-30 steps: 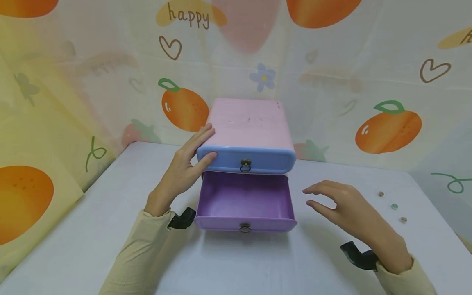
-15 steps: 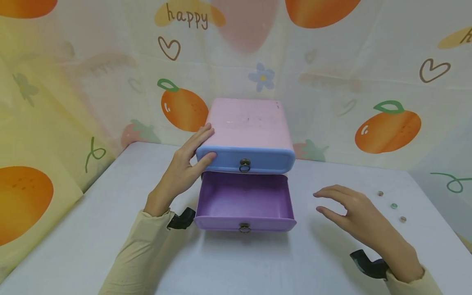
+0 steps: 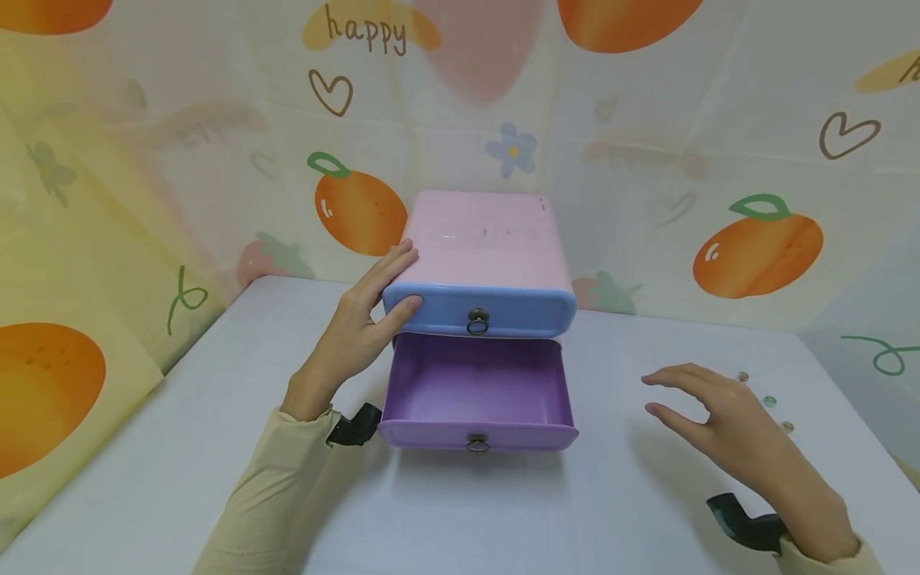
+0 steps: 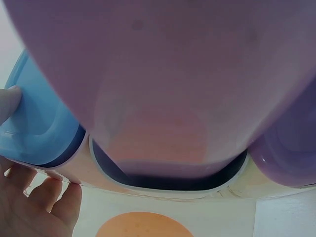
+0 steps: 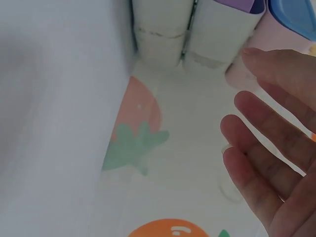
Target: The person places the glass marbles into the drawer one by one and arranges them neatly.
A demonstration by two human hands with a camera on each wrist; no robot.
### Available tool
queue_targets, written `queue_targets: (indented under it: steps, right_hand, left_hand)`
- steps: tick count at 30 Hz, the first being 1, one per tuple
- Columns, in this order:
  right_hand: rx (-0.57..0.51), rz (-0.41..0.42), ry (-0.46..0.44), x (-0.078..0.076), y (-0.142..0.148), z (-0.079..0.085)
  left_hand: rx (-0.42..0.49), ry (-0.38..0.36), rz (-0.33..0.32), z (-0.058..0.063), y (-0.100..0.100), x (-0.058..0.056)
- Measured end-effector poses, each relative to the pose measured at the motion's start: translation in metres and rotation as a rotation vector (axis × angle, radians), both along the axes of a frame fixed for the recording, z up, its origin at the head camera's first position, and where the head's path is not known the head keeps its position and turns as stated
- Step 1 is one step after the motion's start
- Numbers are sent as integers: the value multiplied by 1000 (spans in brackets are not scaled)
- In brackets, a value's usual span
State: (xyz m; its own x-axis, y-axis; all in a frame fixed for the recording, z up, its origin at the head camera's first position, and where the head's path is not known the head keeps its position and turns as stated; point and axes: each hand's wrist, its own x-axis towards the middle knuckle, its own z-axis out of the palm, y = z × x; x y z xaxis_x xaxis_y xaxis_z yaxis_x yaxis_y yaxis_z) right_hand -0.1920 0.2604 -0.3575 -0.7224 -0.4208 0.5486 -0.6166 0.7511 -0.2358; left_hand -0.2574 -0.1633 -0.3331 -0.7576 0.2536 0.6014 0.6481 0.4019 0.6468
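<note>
A small drawer cabinet (image 3: 489, 239) has a pink top and a blue upper drawer (image 3: 438, 311) that is pushed in. Below it a purple drawer (image 3: 474, 435) is pulled out, with no object visible inside. My left hand (image 3: 352, 327) rests on the cabinet's left front corner. Its thumb (image 4: 9, 102) touches the blue front, and its fingers (image 4: 66, 205) lie along the pink side. To the right, my right hand (image 3: 740, 427) hovers above the table, fingers relaxed and apart, holding nothing. Several small round beads (image 3: 770, 401) lie just beyond that hand.
The white table (image 3: 503, 519) carries the cabinet near its back edge. A patterned cloth (image 3: 632, 176) with oranges hangs behind and along the left. The left wrist view also shows another purple drawer front (image 4: 296, 143) beside the pulled-out one.
My right hand has moved right, away from the purple drawer and closer to the beads. My left hand, the cabinet and the drawers have stayed put.
</note>
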Motion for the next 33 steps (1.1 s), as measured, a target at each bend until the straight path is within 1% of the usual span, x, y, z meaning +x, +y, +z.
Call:
queue_targets:
  steps: [5,9,11,12,16,19,27,33]
  right_hand:
    - [-2,-9,3,-1,6,-5]
    - [-29,-37,-46,-2,11,-6]
    - [-31,-43,-51,-3,14,-6]
    - [-31,-43,-49,-3,15,-6]
    - [-3,-40,23,-6,20,-7]
    - [15,-59,58,-7,25,-8]
    - [27,-133,17,-9,37,-10]
    - [3,-147,52,-12,51,-12]
  left_hand:
    - [-2,-1,2,0,-1,0]
    - [1,-1,-1,1,-1,0]
    - [2,1,-1,1,-1,0]
    - [2,1,-1,1,-1,0]
    - [1,4,-1,1,-1,1]
    - [-1,1,-2,1,0,0]
    - [-1,-17,-8,2,1,1]
    - [-4,-16,0,2,0,2]
